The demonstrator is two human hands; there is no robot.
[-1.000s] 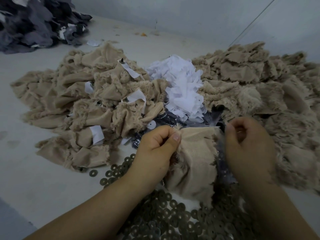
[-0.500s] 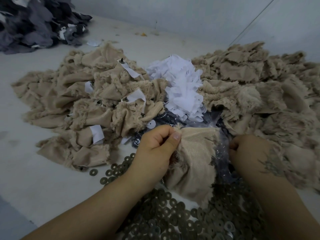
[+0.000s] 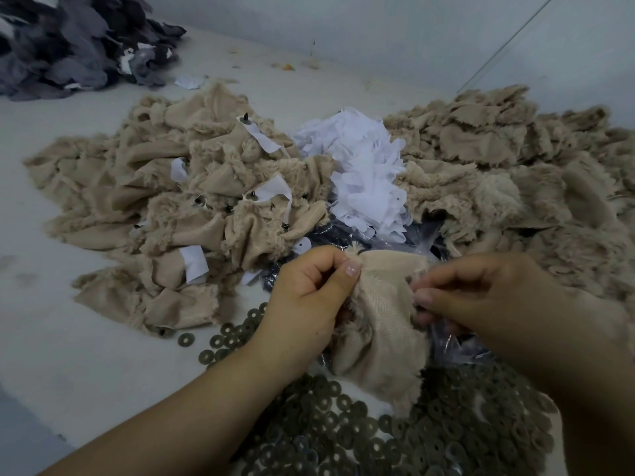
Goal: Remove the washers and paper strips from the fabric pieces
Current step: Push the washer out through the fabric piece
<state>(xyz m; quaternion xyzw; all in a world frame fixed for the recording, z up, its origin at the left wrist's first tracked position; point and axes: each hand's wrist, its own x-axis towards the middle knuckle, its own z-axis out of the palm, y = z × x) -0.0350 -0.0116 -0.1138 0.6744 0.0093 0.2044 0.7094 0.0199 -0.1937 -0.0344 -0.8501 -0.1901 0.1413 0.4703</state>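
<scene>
My left hand (image 3: pixel 309 297) pinches the top left corner of a beige fabric piece (image 3: pixel 381 324) held over the floor. At the piece's right edge, my right hand (image 3: pixel 481 297) has its fingertips curled and pinching the cloth. Whether a washer or strip sits between those fingers is hidden. Several dark washers (image 3: pixel 360 431) lie heaped below the hands. To the left is a pile of beige fabric pieces (image 3: pixel 171 207) with white paper strips (image 3: pixel 271 192) and studs still attached.
A heap of loose white paper strips (image 3: pixel 364 173) lies behind the hands. A second beige fabric pile (image 3: pixel 515 173) spreads on the right. Dark grey fabric (image 3: pixel 68 46) is piled at the far left corner. A dark plastic bag (image 3: pixel 446 345) lies under the held piece.
My right hand dropped low to the right, then came back up to the fabric piece's right edge and pinches it. My left hand kept its grip on the corner.
</scene>
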